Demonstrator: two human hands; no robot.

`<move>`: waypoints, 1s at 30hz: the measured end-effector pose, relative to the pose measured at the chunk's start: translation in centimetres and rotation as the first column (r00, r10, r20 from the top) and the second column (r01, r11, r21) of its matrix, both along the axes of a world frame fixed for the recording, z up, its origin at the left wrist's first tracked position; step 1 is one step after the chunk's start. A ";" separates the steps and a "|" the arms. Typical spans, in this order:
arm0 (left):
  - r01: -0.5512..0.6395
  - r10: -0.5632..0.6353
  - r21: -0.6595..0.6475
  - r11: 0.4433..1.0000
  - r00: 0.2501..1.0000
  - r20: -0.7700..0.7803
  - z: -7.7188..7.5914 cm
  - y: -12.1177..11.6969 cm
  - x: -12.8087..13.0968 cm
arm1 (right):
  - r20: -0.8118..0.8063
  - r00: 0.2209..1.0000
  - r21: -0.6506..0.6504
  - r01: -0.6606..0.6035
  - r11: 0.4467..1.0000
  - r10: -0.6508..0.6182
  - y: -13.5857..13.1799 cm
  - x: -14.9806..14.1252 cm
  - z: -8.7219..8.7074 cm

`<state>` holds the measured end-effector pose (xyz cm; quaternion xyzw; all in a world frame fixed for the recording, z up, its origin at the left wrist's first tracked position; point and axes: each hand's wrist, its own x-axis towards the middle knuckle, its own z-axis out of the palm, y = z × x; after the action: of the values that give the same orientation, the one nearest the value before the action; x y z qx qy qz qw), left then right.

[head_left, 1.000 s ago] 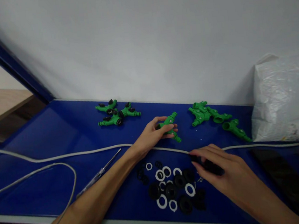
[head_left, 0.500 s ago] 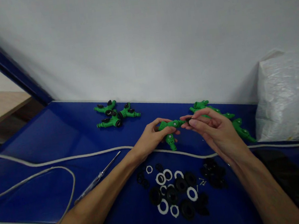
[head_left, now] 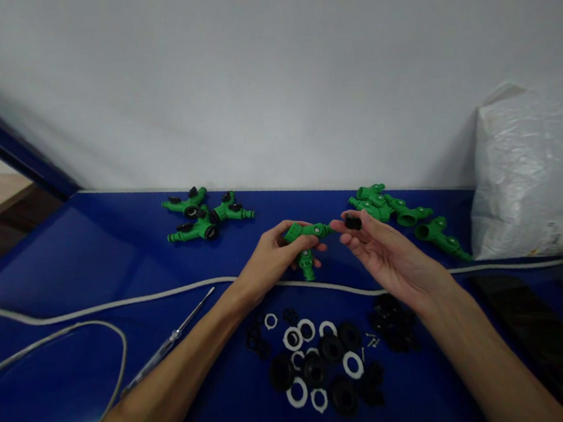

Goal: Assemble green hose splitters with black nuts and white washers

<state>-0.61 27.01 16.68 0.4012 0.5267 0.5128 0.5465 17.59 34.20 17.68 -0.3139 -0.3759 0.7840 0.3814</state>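
My left hand point(head_left: 278, 248) is closed around a green Y-shaped hose connector point(head_left: 306, 255), its two branches sticking out to the right and downward. Just to the right, my right hand point(head_left: 383, 250) pinches a small black plastic piece point(head_left: 352, 223) between thumb and finger, apart from the connector or barely clear of it. Below the hands lie white rings point(head_left: 353, 365), black ring caps point(head_left: 344, 396), small black O-rings point(head_left: 257, 341), tiny screws point(head_left: 372, 341) and a heap of black pieces point(head_left: 394, 323).
Several green connectors with black parts point(head_left: 195, 223) lie at the back left; plain green ones point(head_left: 437, 235) lie at the back right beside a plastic-wrapped package point(head_left: 533, 171). A pale cable point(head_left: 159, 295) crosses the blue table point(head_left: 130, 254). A screwdriver point(head_left: 174, 336) lies near my left forearm.
My right hand has turned, with the black piece now raised and showing more plainly. My left hand still holds the connector. The whole view has shifted slightly.
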 end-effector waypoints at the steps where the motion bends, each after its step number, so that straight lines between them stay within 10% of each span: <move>1: 0.004 -0.004 -0.002 1.000 1.000 -0.002 0.1 0.0 0.0 | 0.001 1.000 -0.003 0.012 1.000 -0.012 0.0 0.0 0.0; 15: 0.110 -0.111 0.017 0.994 0.992 0.058 -0.2 -0.2 0.3 | 0.278 0.953 0.468 -0.023 0.884 -0.122 -1.6 -0.4 -0.2; 30: 0.058 -0.053 0.118 0.991 0.997 -0.049 -0.8 -0.2 0.0 | 0.352 0.842 0.827 -0.076 0.557 -0.408 -1.9 -0.7 -1.9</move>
<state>-0.59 26.80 15.83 0.4593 0.4960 0.5188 0.5233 16.84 32.33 15.79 -0.3319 -0.7467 0.3672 0.4442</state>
